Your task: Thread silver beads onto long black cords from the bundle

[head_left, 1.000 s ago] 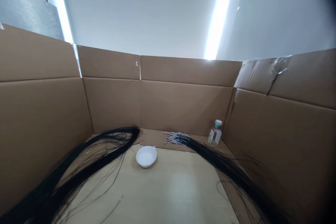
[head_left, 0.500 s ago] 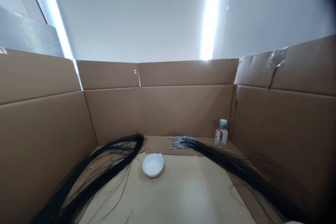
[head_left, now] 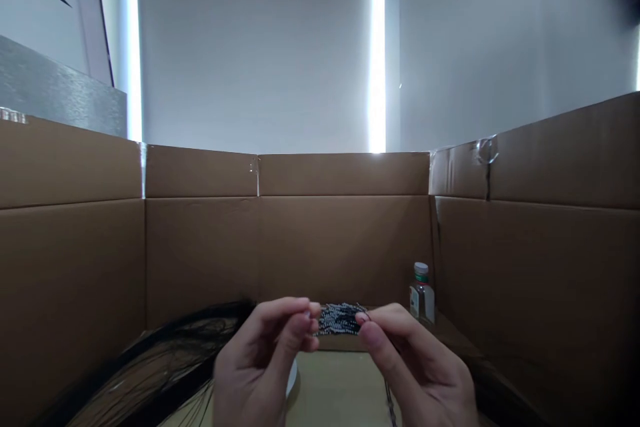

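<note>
My left hand [head_left: 270, 353] is raised above the table, thumb and forefinger pinched together. Whatever lies between those fingertips is too small to make out. Across a small gap, my right hand [head_left: 415, 360] pinches a thin dark thread [head_left: 390, 403], whose lower part hangs beneath the hand. Behind the fingertips lies a bundle of silvery beaded strands [head_left: 340, 319] at the back of the table. A white bowl [head_left: 292, 379] is mostly hidden by my left hand. Long black threads [head_left: 200, 320] spread out on the left.
Cardboard walls [head_left: 345, 247] enclose the table [head_left: 335, 387] at the back and both sides. A small clear bottle with a white cap [head_left: 423, 297] stands in the back right corner. More dark threads [head_left: 500, 393] run along the right side.
Both hands have come up into the middle of the view, the right one with a thread. The view has tilted downward in light, with walls and bottle now sitting lower in the picture.
</note>
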A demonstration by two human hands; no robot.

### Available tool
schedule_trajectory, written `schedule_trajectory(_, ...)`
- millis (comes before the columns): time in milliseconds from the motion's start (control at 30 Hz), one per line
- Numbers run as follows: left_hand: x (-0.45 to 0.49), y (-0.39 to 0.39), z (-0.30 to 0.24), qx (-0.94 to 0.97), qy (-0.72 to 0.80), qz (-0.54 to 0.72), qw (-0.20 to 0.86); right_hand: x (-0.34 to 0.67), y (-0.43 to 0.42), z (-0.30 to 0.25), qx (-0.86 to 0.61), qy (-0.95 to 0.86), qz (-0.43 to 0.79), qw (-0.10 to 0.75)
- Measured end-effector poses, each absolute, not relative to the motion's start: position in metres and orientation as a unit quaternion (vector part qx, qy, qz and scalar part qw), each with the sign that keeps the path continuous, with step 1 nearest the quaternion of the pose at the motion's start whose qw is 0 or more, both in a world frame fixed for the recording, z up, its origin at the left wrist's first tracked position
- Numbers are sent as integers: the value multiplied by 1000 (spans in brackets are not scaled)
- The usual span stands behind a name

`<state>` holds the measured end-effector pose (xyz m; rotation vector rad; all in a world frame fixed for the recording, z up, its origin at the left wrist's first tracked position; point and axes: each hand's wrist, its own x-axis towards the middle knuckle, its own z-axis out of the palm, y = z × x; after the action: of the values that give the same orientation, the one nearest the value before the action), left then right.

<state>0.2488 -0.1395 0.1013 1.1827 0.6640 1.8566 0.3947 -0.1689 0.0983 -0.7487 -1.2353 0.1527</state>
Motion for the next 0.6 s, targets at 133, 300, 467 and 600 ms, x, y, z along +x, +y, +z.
schedule_trajectory(133,254,-123,91,477,215,648,553,385,-160,93,-339,-616,91,705)
schedule_trajectory(300,248,-120,79,397,170,584,688,377,-156,89,-328,-620,78,709)
schedule_trajectory(467,248,-123,80,346,176,545,743,380,-154,86,-341,-642,8,687)
schedule_trajectory(600,250,-124,81,328,167,521,770,383,-153,82,-355,-665,3,657)
